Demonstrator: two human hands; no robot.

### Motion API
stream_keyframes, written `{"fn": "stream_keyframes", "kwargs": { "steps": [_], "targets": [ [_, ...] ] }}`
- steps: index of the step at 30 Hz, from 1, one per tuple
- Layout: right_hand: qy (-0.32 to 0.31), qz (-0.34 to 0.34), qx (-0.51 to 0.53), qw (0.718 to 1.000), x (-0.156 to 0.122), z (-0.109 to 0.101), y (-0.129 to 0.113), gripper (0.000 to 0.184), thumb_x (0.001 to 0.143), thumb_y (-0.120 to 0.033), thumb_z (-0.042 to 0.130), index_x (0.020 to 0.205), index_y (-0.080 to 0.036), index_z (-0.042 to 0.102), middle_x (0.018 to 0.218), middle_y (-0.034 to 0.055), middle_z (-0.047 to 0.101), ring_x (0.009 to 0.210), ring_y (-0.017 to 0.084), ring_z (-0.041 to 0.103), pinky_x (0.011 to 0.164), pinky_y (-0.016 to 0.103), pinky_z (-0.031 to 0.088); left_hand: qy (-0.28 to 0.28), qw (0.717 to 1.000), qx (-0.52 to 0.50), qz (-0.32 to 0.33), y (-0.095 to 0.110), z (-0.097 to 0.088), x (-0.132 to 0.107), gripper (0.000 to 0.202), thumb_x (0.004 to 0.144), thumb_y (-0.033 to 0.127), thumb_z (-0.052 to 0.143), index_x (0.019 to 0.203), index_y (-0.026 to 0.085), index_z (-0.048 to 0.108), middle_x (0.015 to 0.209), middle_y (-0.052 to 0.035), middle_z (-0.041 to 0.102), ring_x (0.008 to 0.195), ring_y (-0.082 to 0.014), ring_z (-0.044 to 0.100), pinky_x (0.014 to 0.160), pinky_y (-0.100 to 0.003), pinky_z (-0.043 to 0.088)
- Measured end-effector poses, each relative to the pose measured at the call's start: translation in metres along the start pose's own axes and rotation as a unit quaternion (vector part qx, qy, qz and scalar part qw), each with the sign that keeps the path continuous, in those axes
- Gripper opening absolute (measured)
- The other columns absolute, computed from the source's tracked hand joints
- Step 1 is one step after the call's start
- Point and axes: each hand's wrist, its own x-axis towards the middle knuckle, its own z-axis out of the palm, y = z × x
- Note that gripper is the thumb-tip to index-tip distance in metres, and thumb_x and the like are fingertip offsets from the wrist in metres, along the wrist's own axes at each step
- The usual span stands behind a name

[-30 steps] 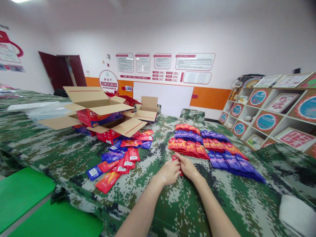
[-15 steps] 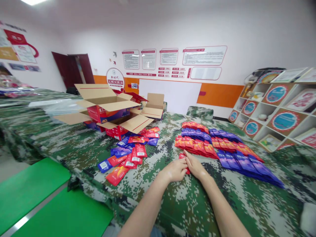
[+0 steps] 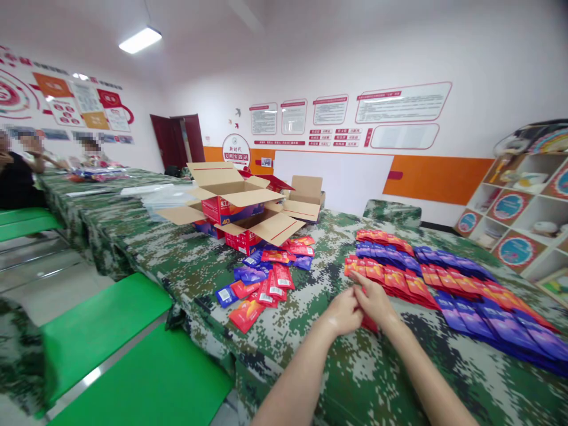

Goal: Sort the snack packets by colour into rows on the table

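Observation:
Both hands meet low over the table in front of me, around a small red packet (image 3: 369, 323) that they mostly cover. My left hand (image 3: 345, 312) has its fingers curled in at the packet's left side. From the right, my right hand (image 3: 378, 303) closes over it, with a forefinger pointing forward. Just beyond and to the right lie overlapping rows of red packets (image 3: 390, 278) and purple-blue packets (image 3: 492, 319). A loose heap of red and blue packets (image 3: 266, 284) is spread to the left of my hands.
Open cardboard boxes (image 3: 235, 198) stand behind the heap, with clear plastic bags (image 3: 164, 198) beside them. A camouflage cloth (image 3: 310, 355) covers the table. Green benches (image 3: 146, 378) run along its left side. People sit at the far left; a shelf (image 3: 515, 219) stands right.
My view has turned left, so everything sits further right and people show at the far left. Both hands stay together at the red packet, with the right hand's fingers shifted slightly.

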Motion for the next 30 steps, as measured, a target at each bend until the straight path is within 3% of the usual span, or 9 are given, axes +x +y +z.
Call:
{"fn": "stream_keyframes", "kwargs": {
  "steps": [3, 5, 9, 14, 17, 20, 23, 25, 30],
  "targets": [
    [-0.041, -0.014, 0.000, 0.999, 0.040, 0.017, -0.029, 0.049, 0.077, -0.021, 0.041, 0.125, -0.015, 0.048, 0.113, 0.0091, 0.061, 0.103, 0.022, 0.056, 0.091, 0.035, 0.042, 0.023, 0.998, 0.035, -0.047, -0.003, -0.006, -0.003, 0.049, 0.078, 0.022, 0.043, 0.127, 0.018, 0.042, 0.126, -0.0099, 0.047, 0.117, -0.0270, 0.040, 0.105, -0.043, 0.027],
    [-0.059, -0.014, -0.006, 0.998, 0.069, 0.032, -0.044, 0.049, 0.076, -0.020, 0.043, 0.124, -0.013, 0.049, 0.111, 0.0101, 0.062, 0.100, 0.022, 0.058, 0.088, 0.032, 0.042, 0.023, 0.995, 0.066, -0.073, -0.008, -0.009, -0.005, 0.044, 0.078, 0.024, 0.045, 0.122, 0.019, 0.047, 0.124, -0.0098, 0.049, 0.118, -0.0289, 0.038, 0.105, -0.047, 0.023],
    [-0.090, -0.024, -0.022, 0.995, 0.117, 0.057, -0.058, 0.043, 0.074, -0.017, 0.046, 0.115, -0.016, 0.056, 0.104, 0.0084, 0.065, 0.095, 0.020, 0.059, 0.081, 0.027, 0.043, 0.046, 0.988, 0.079, -0.126, -0.033, -0.025, -0.005, 0.031, 0.077, 0.024, 0.046, 0.105, 0.020, 0.058, 0.113, -0.0095, 0.053, 0.107, -0.0259, 0.046, 0.096, -0.041, 0.037],
    [-0.112, -0.013, -0.046, 0.993, 0.156, 0.077, -0.055, 0.035, 0.071, -0.012, 0.046, 0.103, -0.014, 0.061, 0.096, 0.0079, 0.067, 0.091, 0.019, 0.059, 0.080, 0.025, 0.042, 0.099, 0.970, 0.125, -0.183, -0.083, -0.090, 0.003, 0.025, 0.080, 0.020, 0.040, 0.095, 0.021, 0.060, 0.102, -0.0062, 0.055, 0.102, -0.0213, 0.049, 0.093, -0.038, 0.038],
    [-0.125, -0.047, -0.042, 0.990, 0.171, 0.090, -0.051, 0.037, 0.070, -0.007, 0.045, 0.102, -0.013, 0.061, 0.097, 0.0095, 0.066, 0.093, 0.019, 0.059, 0.081, 0.025, 0.042, 0.130, 0.944, 0.186, -0.241, -0.112, -0.133, 0.007, 0.031, 0.078, 0.021, 0.043, 0.107, 0.021, 0.054, 0.113, -0.0072, 0.053, 0.110, -0.0237, 0.045, 0.097, -0.041, 0.032],
    [-0.137, -0.085, -0.059, 0.985, 0.179, 0.107, -0.047, 0.042, 0.066, -0.003, 0.046, 0.104, -0.011, 0.060, 0.099, 0.0120, 0.065, 0.095, 0.020, 0.058, 0.083, 0.027, 0.042, 0.122, 0.931, 0.205, -0.276, -0.137, -0.157, 0.014, 0.048, 0.078, 0.022, 0.043, 0.126, 0.022, 0.039, 0.131, -0.0078, 0.043, 0.124, -0.0252, 0.033, 0.103, -0.041, 0.025],
    [-0.143, -0.087, -0.097, 0.981, 0.182, 0.121, -0.044, 0.053, 0.061, -0.003, 0.052, 0.114, -0.008, 0.054, 0.111, 0.0156, 0.059, 0.104, 0.023, 0.053, 0.089, 0.030, 0.039, 0.100, 0.930, 0.199, -0.294, -0.155, -0.160, 0.023, 0.055, 0.077, 0.023, 0.044, 0.131, 0.023, 0.033, 0.140, -0.0050, 0.033, 0.130, -0.0253, 0.024, 0.106, -0.041, 0.021],
    [-0.149, -0.079, -0.105, 0.980, 0.181, 0.126, -0.042, 0.056, 0.061, -0.005, 0.054, 0.116, -0.008, 0.052, 0.114, 0.0159, 0.057, 0.108, 0.024, 0.051, 0.091, 0.030, 0.038, 0.084, 0.931, 0.193, -0.298, -0.163, -0.157, 0.028, 0.056, 0.076, 0.021, 0.045, 0.131, 0.020, 0.034, 0.139, -0.0061, 0.034, 0.130, -0.0253, 0.025, 0.107, -0.041, 0.021],
    [-0.130, -0.090, -0.124, 0.980, 0.175, 0.127, -0.041, 0.039, 0.067, -0.006, 0.050, 0.105, -0.010, 0.058, 0.103, 0.0148, 0.062, 0.098, 0.022, 0.056, 0.086, 0.029, 0.040, 0.087, 0.938, 0.182, -0.283, -0.170, -0.146, 0.035, 0.057, 0.073, 0.014, 0.040, 0.130, 0.014, 0.037, 0.137, -0.0088, 0.038, 0.128, -0.0219, 0.031, 0.107, -0.036, 0.023]
  ]
}}
